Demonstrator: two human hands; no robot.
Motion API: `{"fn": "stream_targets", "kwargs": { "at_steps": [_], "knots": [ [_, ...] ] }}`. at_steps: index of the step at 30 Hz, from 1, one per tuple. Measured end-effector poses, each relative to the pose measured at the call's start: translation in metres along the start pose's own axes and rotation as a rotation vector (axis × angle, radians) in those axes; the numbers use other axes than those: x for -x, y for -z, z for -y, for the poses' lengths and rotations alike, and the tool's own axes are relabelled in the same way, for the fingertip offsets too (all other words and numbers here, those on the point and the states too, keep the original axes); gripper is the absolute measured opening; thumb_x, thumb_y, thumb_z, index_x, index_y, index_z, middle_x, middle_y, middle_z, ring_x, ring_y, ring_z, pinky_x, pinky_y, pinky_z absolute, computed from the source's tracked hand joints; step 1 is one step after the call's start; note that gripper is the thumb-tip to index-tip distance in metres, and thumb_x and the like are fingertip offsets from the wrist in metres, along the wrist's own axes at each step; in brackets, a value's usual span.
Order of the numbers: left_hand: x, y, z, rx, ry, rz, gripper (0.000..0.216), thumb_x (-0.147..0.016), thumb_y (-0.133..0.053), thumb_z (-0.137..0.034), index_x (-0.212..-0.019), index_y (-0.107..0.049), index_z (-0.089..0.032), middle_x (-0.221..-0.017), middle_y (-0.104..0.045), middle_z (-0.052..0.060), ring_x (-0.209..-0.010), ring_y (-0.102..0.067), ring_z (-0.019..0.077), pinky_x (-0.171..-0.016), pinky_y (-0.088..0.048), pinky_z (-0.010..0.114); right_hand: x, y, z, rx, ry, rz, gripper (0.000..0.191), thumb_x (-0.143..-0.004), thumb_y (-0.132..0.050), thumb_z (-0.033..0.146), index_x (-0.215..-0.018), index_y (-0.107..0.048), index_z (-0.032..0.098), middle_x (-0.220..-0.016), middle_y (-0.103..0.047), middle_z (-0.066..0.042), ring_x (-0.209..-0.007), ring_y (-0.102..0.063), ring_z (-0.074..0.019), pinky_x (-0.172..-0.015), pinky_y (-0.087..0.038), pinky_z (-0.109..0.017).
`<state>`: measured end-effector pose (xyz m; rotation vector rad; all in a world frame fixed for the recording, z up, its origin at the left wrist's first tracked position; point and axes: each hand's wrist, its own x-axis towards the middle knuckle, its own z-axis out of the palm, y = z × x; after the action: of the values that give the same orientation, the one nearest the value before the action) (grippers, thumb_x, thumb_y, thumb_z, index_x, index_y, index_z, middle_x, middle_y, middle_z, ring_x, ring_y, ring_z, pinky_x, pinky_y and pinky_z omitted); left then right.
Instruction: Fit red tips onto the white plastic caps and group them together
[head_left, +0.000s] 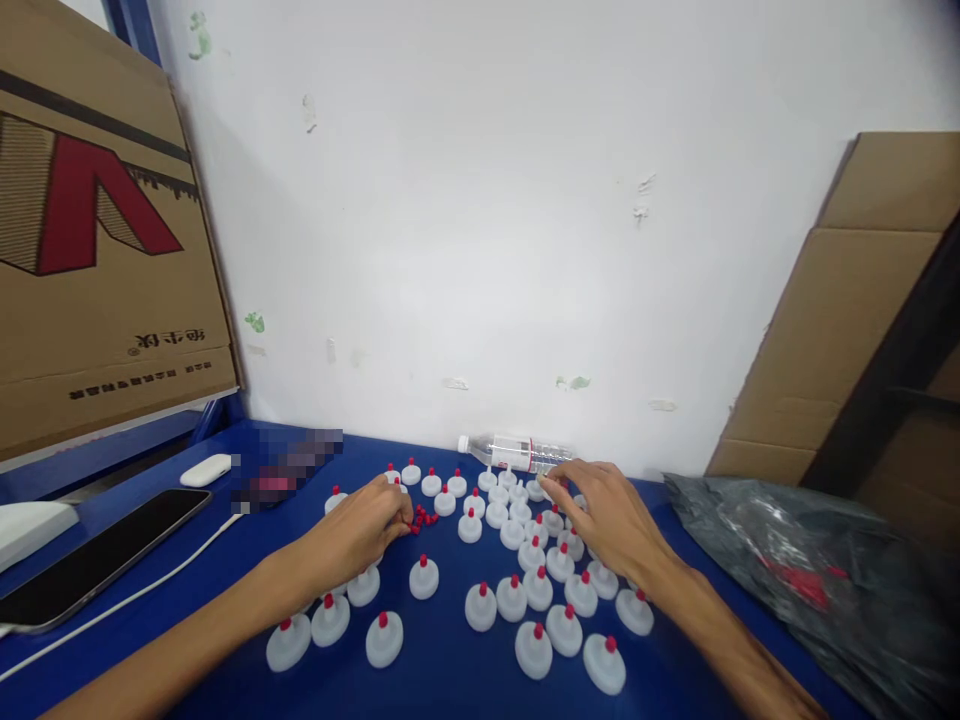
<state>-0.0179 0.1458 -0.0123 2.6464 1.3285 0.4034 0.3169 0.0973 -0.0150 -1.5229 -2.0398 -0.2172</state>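
Note:
Several white bottle caps with red tips [540,585] stand spread over the blue table [442,680]. A small pile of loose red tips [424,519] lies near the middle. My left hand [360,530] is curled, its fingertips pinched together right beside that pile; what they hold is too small to see. My right hand [607,515] reaches over the caps at the back, fingers bent down onto a white cap [544,488] near a lying water bottle [517,452].
A black phone [97,555] with a white cable lies at the left, a white charger [206,469] behind it. Cardboard boxes lean at the left [90,240] and right [847,330]. A dark plastic bag [817,580] lies at the right. A white wall is behind.

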Motion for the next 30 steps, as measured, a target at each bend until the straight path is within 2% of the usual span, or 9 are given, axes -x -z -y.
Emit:
{"fn": "stream_targets", "kwargs": {
  "at_steps": [3, 7, 10, 14, 17, 19, 21, 27, 30],
  "knots": [
    [0.000, 0.002, 0.000, 0.006, -0.006, -0.028, 0.015, -0.090, -0.050, -0.020, -0.084, -0.064, -0.020, -0.091, -0.070, 0.007, -0.092, -0.063, 0.0254, -0.077, -0.049, 0.035, 0.002, 0.000, 0.003, 0.028, -0.016, -0.068, 0.027, -0.099, -0.054, 0.051, -0.098, -0.062, 0.025, -0.096, -0.070, -0.003, -0.080, -0.068, -0.0238, -0.073, -0.052, -0.038],
    [0.000, 0.003, -0.002, 0.002, -0.002, -0.081, 0.019, -0.095, -0.046, -0.029, -0.087, -0.062, -0.021, -0.092, -0.068, 0.007, -0.093, -0.063, 0.0269, -0.076, -0.048, 0.037, 0.005, 0.004, 0.010, 0.040, 0.046, -0.100, 0.020, -0.103, -0.049, 0.040, -0.110, -0.059, 0.024, -0.109, -0.067, -0.004, -0.066, -0.066, -0.0172, -0.062, -0.053, -0.034],
    [0.001, 0.005, -0.007, 0.006, 0.010, -0.141, 0.021, -0.096, -0.045, -0.032, -0.090, -0.063, -0.021, -0.091, -0.067, 0.007, -0.083, -0.063, 0.0248, -0.073, -0.048, 0.037, 0.006, 0.008, 0.018, 0.054, 0.113, -0.110, 0.024, -0.106, -0.041, 0.034, -0.122, -0.057, 0.024, -0.118, -0.065, -0.007, -0.072, -0.069, -0.0182, -0.065, -0.056, -0.035],
    [0.006, 0.008, -0.016, 0.023, -0.012, -0.236, 0.021, -0.098, -0.046, -0.032, -0.098, -0.064, -0.022, -0.091, -0.066, 0.005, -0.078, -0.062, 0.0215, -0.071, -0.047, 0.035, 0.010, 0.008, 0.033, 0.087, 0.283, -0.141, 0.028, -0.107, -0.039, 0.025, -0.131, -0.054, 0.023, -0.123, -0.066, -0.010, -0.098, -0.071, -0.0234, -0.081, -0.060, -0.039],
    [0.010, 0.005, -0.023, 0.055, -0.133, -0.316, 0.018, -0.100, -0.047, -0.028, -0.103, -0.065, -0.022, -0.095, -0.069, 0.003, -0.086, -0.063, 0.0199, -0.079, -0.049, 0.033, 0.014, 0.003, 0.047, 0.099, 0.376, -0.165, 0.036, -0.105, -0.045, 0.025, -0.141, -0.047, 0.022, -0.127, -0.066, -0.012, -0.110, -0.068, -0.0265, -0.088, -0.061, -0.043],
    [0.013, 0.001, -0.028, 0.096, -0.285, -0.399, 0.018, -0.102, -0.049, -0.024, -0.110, -0.065, -0.022, -0.101, -0.071, 0.004, -0.093, -0.064, 0.0191, -0.086, -0.050, 0.033, 0.018, -0.001, 0.056, 0.075, 0.426, -0.156, 0.037, -0.104, -0.046, 0.022, -0.141, -0.046, 0.021, -0.125, -0.066, -0.012, -0.110, -0.068, -0.0258, -0.088, -0.061, -0.042],
    [0.016, -0.003, -0.033, 0.131, -0.412, -0.456, 0.017, -0.102, -0.053, -0.020, -0.113, -0.065, -0.022, -0.103, -0.072, 0.004, -0.094, -0.064, 0.0180, -0.087, -0.050, 0.032, 0.021, -0.004, 0.064, 0.040, 0.476, -0.142, 0.036, -0.103, -0.047, 0.017, -0.138, -0.048, 0.020, -0.120, -0.068, -0.011, -0.106, -0.069, -0.0244, -0.087, -0.061, -0.040],
    [0.022, -0.007, -0.044, 0.198, -0.547, -0.516, 0.014, -0.098, -0.063, -0.015, -0.110, -0.066, -0.022, -0.096, -0.074, 0.002, -0.086, -0.066, 0.0156, -0.079, -0.050, 0.028, 0.025, -0.006, 0.078, -0.031, 0.526, -0.148, 0.031, -0.104, -0.050, 0.021, -0.135, -0.050, 0.018, -0.116, -0.070, -0.010, -0.104, -0.069, -0.0236, -0.088, -0.060, -0.039],
    [0.023, -0.007, -0.046, 0.215, -0.575, -0.505, 0.015, -0.097, -0.065, -0.014, -0.110, -0.066, -0.022, -0.095, -0.075, 0.000, -0.085, -0.067, 0.0147, -0.079, -0.050, 0.027, 0.026, -0.006, 0.081, -0.070, 0.536, -0.153, 0.030, -0.104, -0.051, 0.023, -0.133, -0.051, 0.018, -0.115, -0.070, -0.010, -0.103, -0.069, -0.0229, -0.087, -0.059, -0.037]
  ]
}}
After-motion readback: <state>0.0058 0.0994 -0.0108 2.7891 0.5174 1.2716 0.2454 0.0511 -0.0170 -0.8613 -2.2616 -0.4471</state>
